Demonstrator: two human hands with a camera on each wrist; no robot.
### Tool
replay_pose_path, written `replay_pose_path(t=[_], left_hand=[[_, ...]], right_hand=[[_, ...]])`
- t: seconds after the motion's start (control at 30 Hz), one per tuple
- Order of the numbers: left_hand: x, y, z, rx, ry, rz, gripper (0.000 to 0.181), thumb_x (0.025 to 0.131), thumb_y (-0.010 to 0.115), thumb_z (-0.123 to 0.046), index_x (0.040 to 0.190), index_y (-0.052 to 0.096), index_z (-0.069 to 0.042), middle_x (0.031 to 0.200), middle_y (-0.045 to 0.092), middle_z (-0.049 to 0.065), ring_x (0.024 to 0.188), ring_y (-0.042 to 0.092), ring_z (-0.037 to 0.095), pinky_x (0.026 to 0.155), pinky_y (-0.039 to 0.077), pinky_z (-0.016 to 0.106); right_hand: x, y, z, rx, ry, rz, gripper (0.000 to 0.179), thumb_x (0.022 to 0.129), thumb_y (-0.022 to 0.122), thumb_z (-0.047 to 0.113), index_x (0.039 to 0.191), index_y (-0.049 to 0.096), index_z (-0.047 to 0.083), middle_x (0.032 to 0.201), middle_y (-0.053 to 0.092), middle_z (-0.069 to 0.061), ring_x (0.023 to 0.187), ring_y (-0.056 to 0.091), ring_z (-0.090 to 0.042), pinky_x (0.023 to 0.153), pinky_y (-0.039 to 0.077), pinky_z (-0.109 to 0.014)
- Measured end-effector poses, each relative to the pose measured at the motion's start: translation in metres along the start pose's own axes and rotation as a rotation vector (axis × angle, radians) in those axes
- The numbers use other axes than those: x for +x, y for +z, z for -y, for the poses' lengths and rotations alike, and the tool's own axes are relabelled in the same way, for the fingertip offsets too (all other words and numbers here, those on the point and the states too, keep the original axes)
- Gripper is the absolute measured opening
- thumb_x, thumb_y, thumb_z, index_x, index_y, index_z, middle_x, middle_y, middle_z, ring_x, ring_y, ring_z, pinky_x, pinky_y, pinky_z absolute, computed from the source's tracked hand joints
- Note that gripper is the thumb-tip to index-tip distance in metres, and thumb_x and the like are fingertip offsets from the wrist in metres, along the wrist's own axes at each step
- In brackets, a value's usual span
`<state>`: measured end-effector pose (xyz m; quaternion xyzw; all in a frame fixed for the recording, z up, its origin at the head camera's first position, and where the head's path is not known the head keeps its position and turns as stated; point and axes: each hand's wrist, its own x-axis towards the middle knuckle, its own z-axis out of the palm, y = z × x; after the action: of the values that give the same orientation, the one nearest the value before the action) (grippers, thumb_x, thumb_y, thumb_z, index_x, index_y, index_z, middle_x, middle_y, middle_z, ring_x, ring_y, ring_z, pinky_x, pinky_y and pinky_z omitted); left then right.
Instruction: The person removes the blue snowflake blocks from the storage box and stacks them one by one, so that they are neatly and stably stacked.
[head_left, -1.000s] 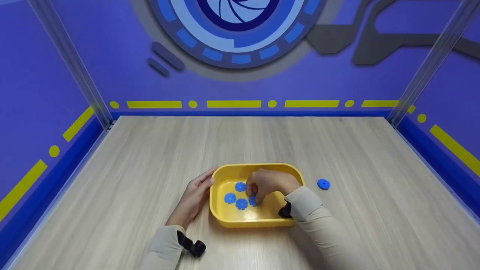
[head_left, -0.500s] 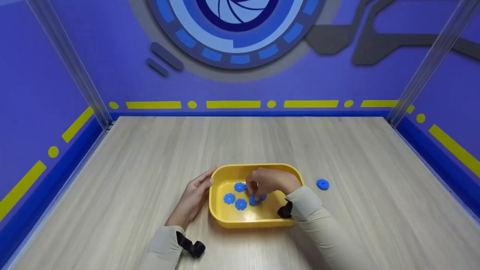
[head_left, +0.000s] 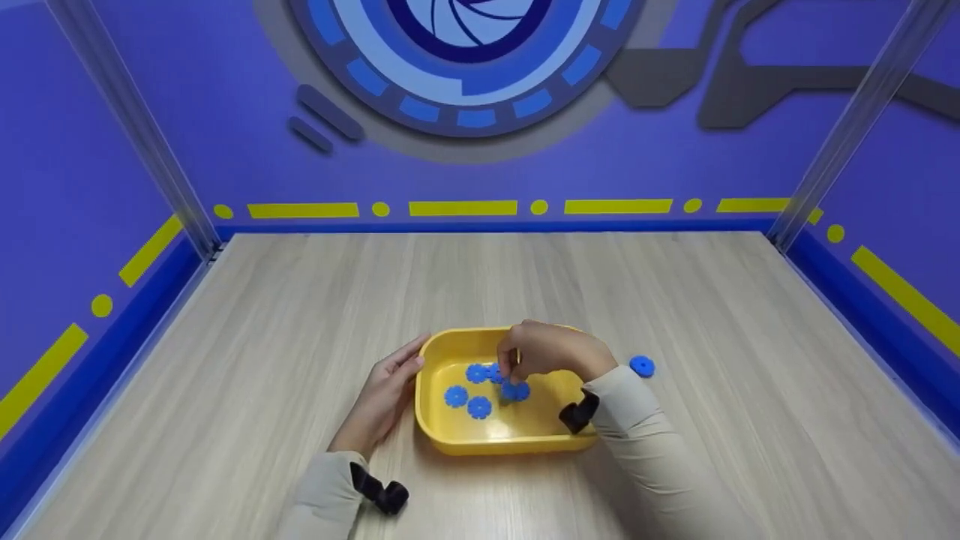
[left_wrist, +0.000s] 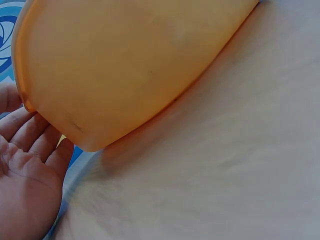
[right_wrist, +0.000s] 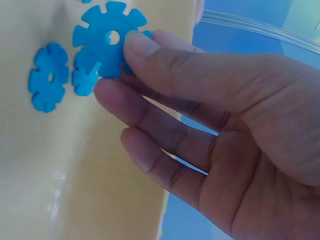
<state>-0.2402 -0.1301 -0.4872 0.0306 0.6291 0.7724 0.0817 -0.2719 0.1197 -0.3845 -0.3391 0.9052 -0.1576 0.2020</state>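
Over the floor of the yellow tray (head_left: 502, 448), the right hand (head_left: 556, 351) had just risen a little and drawn back from the tray's near side, bringing a blue disc (right_wrist: 111, 56) up with it. A moment before, the fingertips had been lower, down among the pieces; now the disc was pinched by the thumb, with a fingertip behind it, while the other fingers bent loosely below. That suggested one piece had been singled out and was under control, with the loose discs (head_left: 479, 407) left lying flat on the tray floor. The left hand (head_left: 381, 396) had hardly shifted: its fingers reached fairly straight along the outside of the tray's left end, the thumb near the rim, apparently steadying it. The pinched disc was a flat, bright blue flower shape, with a round hole through its middle and deep slots dividing its edge into blunt petals; the right wrist view showed it nearly face-on, tilted up inside the tray. Another disc showed partly behind it, though the knuckles hid much from above, so I could not tell whether the two touched. Outside the tray, a lone disc (head_left: 641, 366) lay on the wooden table (head_left: 247, 375), beyond the right wrist and apart from the rest.
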Motion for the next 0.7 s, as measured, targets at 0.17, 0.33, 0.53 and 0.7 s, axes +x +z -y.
replay_pose_path(t=[0.17,0.33,0.53,0.7], left_hand=[[0.000,0.000,0.000,-0.015,-0.001,-0.001,0.050,0.098,0.051,-0.013,0.146,0.040,-0.005,0.152,0.038,0.012,0.138,0.040,0.024,0.111,0.040,0.034],[0.000,0.000,0.000,-0.019,-0.004,0.000,0.050,0.098,0.051,-0.013,0.146,0.040,-0.004,0.152,0.038,0.012,0.139,0.040,0.025,0.111,0.040,0.033],[0.000,0.000,0.000,-0.025,-0.012,-0.010,0.050,0.097,0.052,-0.013,0.145,0.041,-0.005,0.152,0.038,0.011,0.138,0.040,0.024,0.110,0.041,0.033],[0.001,0.000,0.000,-0.024,-0.012,-0.011,0.050,0.097,0.053,-0.014,0.145,0.041,-0.006,0.152,0.039,0.011,0.138,0.041,0.024,0.110,0.041,0.032]], right_hand=[[-0.008,-0.007,0.000,0.005,-0.017,-0.040,0.008,0.081,0.073,0.004,0.083,0.072,0.011,0.079,0.067,0.004,0.070,0.056,-0.009,0.067,0.054,-0.024],[-0.016,-0.014,-0.001,0.022,0.000,-0.072,0.005,0.084,0.071,0.005,0.086,0.071,0.010,0.078,0.066,0.005,0.071,0.057,-0.012,0.071,0.056,-0.027],[-0.029,-0.023,-0.005,0.066,-0.026,-0.130,0.008,0.085,0.068,0.002,0.086,0.070,0.010,0.079,0.069,0.002,0.073,0.064,-0.017,0.067,0.056,-0.024],[-0.041,-0.027,-0.012,0.057,-0.048,-0.186,0.005,0.086,0.069,0.004,0.088,0.071,0.008,0.084,0.071,0.000,0.075,0.066,-0.015,0.070,0.058,-0.025]])
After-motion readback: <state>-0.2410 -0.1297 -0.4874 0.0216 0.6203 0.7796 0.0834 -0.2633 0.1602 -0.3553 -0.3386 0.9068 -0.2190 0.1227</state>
